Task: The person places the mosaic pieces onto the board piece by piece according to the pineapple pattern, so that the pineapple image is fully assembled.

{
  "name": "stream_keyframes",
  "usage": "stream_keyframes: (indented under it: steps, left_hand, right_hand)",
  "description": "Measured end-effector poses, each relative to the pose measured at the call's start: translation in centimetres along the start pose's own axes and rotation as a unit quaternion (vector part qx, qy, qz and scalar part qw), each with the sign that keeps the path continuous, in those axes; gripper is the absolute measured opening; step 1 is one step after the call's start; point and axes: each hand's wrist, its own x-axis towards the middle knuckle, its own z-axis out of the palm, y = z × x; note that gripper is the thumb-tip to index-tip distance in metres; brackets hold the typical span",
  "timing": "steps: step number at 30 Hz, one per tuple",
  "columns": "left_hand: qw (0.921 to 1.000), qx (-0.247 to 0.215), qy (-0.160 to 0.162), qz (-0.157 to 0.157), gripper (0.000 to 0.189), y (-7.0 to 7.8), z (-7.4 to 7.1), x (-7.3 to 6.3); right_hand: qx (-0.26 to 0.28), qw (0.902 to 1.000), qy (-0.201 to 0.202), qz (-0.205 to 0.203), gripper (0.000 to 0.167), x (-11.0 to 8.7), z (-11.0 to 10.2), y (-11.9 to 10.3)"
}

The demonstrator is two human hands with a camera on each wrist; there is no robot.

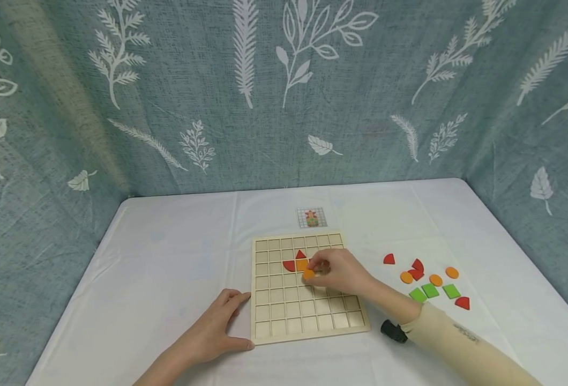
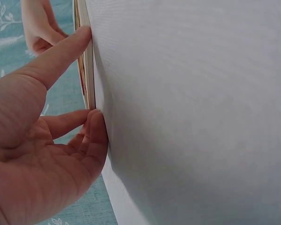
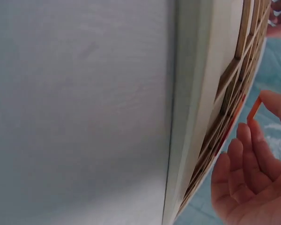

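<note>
A wooden grid board (image 1: 289, 311) lies on the white table. In its upper part sit a red triangle (image 1: 300, 254), a red quarter circle (image 1: 289, 266) and an orange square (image 1: 301, 265). My right hand (image 1: 341, 271) pinches an orange disc (image 1: 308, 274) between thumb and finger, just below the square; the right wrist view shows the disc (image 3: 255, 109) tilted and held above the grid. My left hand (image 1: 211, 327) rests against the board's left edge, its thumb (image 2: 68, 54) and fingertips touching the side, holding nothing.
A small picture card (image 1: 312, 217) lies beyond the board. To the right are loose green squares (image 1: 430, 290), orange discs (image 1: 451, 273) and red quarter circles (image 1: 462, 303). A black object (image 1: 393, 331) is by the right forearm. A patterned teal curtain (image 1: 264, 134) surrounds the table.
</note>
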Motion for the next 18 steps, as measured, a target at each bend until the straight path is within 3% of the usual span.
stream_keyframes:
  steps: [18]
  left_hand:
    - [1.0,0.003,-0.003,-0.003,0.091,0.21,-0.15,0.06]
  right_hand:
    - [-0.039,0.9985,-0.009,-0.037,0.019,0.34,0.64,-0.45]
